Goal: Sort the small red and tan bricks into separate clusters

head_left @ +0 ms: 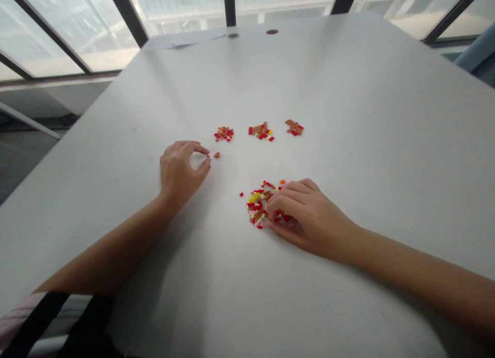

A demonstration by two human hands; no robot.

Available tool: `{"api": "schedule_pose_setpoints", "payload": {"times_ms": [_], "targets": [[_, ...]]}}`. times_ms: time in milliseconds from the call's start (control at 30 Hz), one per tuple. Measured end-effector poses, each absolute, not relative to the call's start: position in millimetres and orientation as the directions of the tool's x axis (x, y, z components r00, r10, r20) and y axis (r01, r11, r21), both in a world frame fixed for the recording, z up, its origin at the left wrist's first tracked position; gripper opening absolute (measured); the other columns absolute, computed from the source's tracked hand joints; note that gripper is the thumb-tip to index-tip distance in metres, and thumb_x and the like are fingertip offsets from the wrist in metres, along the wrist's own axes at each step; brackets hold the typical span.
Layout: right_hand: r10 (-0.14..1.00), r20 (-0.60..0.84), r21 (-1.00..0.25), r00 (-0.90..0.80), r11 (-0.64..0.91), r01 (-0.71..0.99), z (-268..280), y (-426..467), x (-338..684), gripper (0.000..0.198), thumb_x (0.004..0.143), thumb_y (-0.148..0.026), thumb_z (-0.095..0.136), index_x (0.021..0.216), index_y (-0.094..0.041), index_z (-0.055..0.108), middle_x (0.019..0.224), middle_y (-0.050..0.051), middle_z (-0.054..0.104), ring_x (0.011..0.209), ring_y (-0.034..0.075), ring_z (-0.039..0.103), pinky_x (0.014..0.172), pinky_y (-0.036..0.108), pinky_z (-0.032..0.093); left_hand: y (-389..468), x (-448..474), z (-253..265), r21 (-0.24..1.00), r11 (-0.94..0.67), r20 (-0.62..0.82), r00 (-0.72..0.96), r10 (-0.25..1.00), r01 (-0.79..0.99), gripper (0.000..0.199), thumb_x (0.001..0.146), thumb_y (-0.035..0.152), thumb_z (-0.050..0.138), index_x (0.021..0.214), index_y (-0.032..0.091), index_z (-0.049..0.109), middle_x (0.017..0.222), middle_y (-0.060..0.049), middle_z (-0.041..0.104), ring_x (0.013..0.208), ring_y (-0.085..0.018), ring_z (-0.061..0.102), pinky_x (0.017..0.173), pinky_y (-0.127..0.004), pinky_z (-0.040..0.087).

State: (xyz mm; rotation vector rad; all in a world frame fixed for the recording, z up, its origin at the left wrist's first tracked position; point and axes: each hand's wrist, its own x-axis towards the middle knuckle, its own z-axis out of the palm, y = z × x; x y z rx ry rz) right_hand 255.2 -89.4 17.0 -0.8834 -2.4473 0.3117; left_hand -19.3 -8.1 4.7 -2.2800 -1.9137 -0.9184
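the white counter (386, 115) fills most of the frame, with windows (185, 7) along the top. a striped sleeve (58, 316) shows at lower left. the right hand (313, 213) reaches in from lower right, fingers bent and thumb low, its tips down among the bricks; i cannot tell whether they grip one. the left hand (180, 167) rests left of centre, thumb and index finger curved toward each other with a tiny speck (208, 156) between the tips; whether it is pinched or only lying there, i cannot tell

the big pile (257, 206) of bricks, red, brown, yellow and cream, lies just below and right of the frame's centre. it spreads under the right hand and out to its left, so that hand is clearly the nearer; the left hand is well apart, toward the upper left. the pile looks roundish, but its right side is covered, so no long axis can be read

above centre, three small piles stand in a row: middle pile (260, 131), left pile (224, 134), right pile (294, 127). a yellow brick (254, 197) in the big pile slants up toward the right. a brown bit (217, 155) lies just right of the left fingertips, and a red bit (242, 194) sits alone, left of the big pile
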Motion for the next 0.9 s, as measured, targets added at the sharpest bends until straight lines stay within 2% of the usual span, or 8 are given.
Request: {"api": "schedule_pose_setpoints", "payload": {"times_ms": [167,300,400,567,767,900], "targets": [[0.632,0.410,-0.331,-0.658,0.775,0.538,14.1,-89.4,252.7,0.010,0.095,-0.018,0.054,0.086,-0.021,0.057,0.084,0.002,0.073,0.080,0.016,0.060,0.079,0.032,0.038,-8.2,-19.9,4.5,0.318,-0.189,0.450,0.027,0.893,0.929,0.008,0.076,0.020,0.061,0.083,0.024,0.066,0.114,-0.006,0.072,0.110,-0.028,0.064,0.101,-0.047,0.048],[0.626,0.415,-0.314,-0.660,0.780,0.541,15.2,-89.4,252.1,0.011,0.095,-0.015,0.052,0.086,-0.021,0.057,0.083,0.001,0.072,0.078,0.016,0.060,0.078,0.033,0.039,-7.3,-21.9,1.2,0.276,-0.194,0.440,0.055,0.896,0.941,0.011,0.080,0.023,0.057,0.080,0.024,0.068,0.111,-0.009,0.073,0.106,-0.031,0.064,0.094,-0.050,0.048],[0.621,0.419,-0.299,-0.663,0.783,0.545,14.9,-89.3,252.5,0.012,0.095,-0.014,0.052,0.086,-0.021,0.057,0.083,0.001,0.072,0.077,0.016,0.060,0.078,0.032,0.039,-7.3,-22.5,-0.5,0.281,-0.221,0.442,0.079,0.893,0.934,0.014,0.082,0.025,0.056,0.082,0.025,0.070,0.107,-0.008,0.072,0.104,-0.030,0.064,0.094,-0.049,0.048],[0.614,0.442,-0.283,-0.653,0.787,0.549,12.5,-88.6,254.8,0.010,0.095,-0.014,0.054,0.087,-0.021,0.056,0.081,0.000,0.071,0.079,0.016,0.061,0.078,0.032,0.039,-8.5,-21.3,0.4,0.286,-0.210,0.450,0.062,0.891,0.935,0.015,0.081,0.025,0.058,0.089,0.024,0.070,0.111,-0.009,0.070,0.108,-0.032,0.062,0.098,-0.052,0.045],[0.616,0.448,-0.311,-0.648,0.787,0.533,11.8,-87.8,256.1,0.010,0.097,-0.015,0.053,0.088,-0.021,0.055,0.082,0.000,0.072,0.079,0.016,0.063,0.078,0.031,0.040,-9.1,-20.5,-0.2,0.292,-0.200,0.428,0.059,0.902,0.935,0.017,0.081,0.024,0.060,0.092,0.024,0.073,0.115,-0.011,0.068,0.113,-0.035,0.060,0.102,-0.057,0.043],[0.655,0.439,-0.400,-0.616,0.756,0.518,11.4,-86.9,257.0,0.011,0.094,-0.013,0.056,0.088,-0.022,0.054,0.083,0.000,0.072,0.078,0.015,0.064,0.078,0.031,0.042,-10.7,-18.9,-1.4,0.294,-0.261,0.438,0.113,0.892,0.920,0.019,0.082,0.024,0.061,0.093,0.027,0.075,0.120,-0.010,0.067,0.118,-0.034,0.058,0.104,-0.057,0.042]]}}
